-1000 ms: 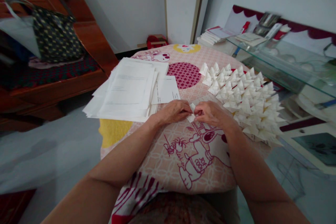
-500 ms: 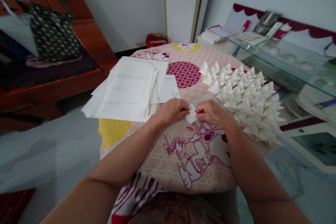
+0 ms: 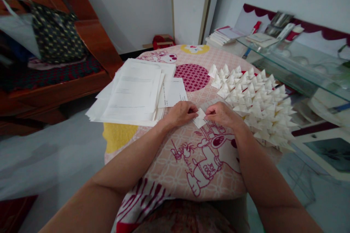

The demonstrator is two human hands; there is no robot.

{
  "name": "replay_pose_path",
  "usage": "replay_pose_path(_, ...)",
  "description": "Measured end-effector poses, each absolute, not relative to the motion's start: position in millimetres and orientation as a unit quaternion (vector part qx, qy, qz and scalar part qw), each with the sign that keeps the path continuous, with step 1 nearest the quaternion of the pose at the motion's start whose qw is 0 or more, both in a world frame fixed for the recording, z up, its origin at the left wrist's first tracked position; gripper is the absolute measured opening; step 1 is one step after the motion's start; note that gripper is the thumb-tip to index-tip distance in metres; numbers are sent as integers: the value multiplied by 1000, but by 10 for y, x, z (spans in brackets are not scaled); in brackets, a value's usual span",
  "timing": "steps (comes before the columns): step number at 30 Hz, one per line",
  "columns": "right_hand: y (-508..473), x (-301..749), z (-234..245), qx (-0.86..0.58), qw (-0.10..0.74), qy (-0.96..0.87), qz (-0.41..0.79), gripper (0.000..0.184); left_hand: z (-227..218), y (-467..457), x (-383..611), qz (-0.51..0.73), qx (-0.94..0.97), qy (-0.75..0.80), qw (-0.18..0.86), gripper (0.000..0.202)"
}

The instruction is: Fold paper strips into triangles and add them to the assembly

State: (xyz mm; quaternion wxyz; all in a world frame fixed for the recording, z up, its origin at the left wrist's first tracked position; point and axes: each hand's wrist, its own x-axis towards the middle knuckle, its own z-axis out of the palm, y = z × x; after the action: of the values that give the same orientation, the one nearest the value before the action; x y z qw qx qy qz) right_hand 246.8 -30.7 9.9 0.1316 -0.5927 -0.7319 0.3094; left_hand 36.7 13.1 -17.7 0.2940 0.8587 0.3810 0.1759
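Observation:
My left hand point(image 3: 181, 113) and my right hand point(image 3: 222, 114) meet over a small white folded paper piece point(image 3: 200, 118) that lies on the pink cartoon-print cloth point(image 3: 191, 164). Both hands have their fingers curled and pinch the piece from either side, the left at its left edge and the right at its right edge. Just right of my right hand lies a large cluster of several white folded paper triangles point(image 3: 254, 102). Left of my left hand sits a stack of white paper sheets point(image 3: 136, 93).
A wooden bench with a dark patterned bag point(image 3: 56, 36) stands at the left. A glass shelf point(image 3: 300, 69) with booklets and small items runs along the right. A red object point(image 3: 163, 42) rests on the floor by the far wall.
The paper piece has been pressed flatter between my fingers and my hands have closed in a little on it. Everything else stays in place.

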Motion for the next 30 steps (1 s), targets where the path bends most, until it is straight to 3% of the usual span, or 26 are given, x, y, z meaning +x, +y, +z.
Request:
replay_pose_path(9, -280, 2486, 38, -593, 163, -731, 296, 16, -204, 56, 466, 158, 889, 371, 217, 10)
replay_pose_path(17, -251, 2528, 13, -618, 140, -711, 306, 18, -182, 100, 507, 121, 871, 415, 235, 19)
replay_pose_path(30, -296, 2457, 79, -658, 104, -599, 443, 26, -117, 79, 551, 81, 825, 511, 227, 21)
